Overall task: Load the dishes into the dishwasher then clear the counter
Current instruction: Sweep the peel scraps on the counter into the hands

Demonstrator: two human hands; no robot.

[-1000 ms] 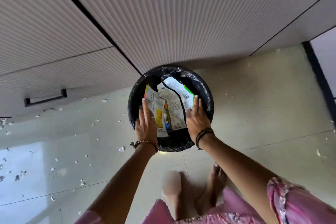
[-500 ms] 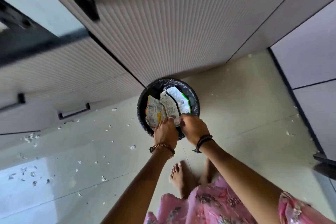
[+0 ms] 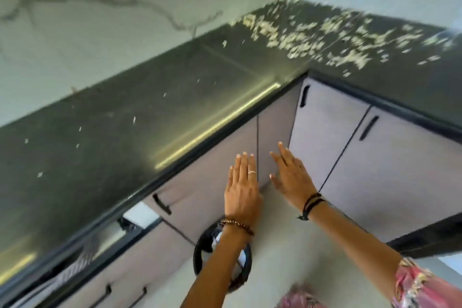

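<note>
Two empty hands, left hand (image 3: 241,190) and right hand (image 3: 291,175), fingers spread flat, raised before cabinet doors (image 3: 325,137). Black counter (image 3: 125,112) above them, pale scraps (image 3: 312,40) at far corner. Bin (image 3: 200,255) below left forearm.

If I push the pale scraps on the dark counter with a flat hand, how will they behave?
The scraps look small, thin and loose, so they would probably slide and scatter rather than move as one heap. The counter appears smooth and glossy, so little would hold them back. They seem light, so some may stick to the palm. Motion blur hides their material.
</note>
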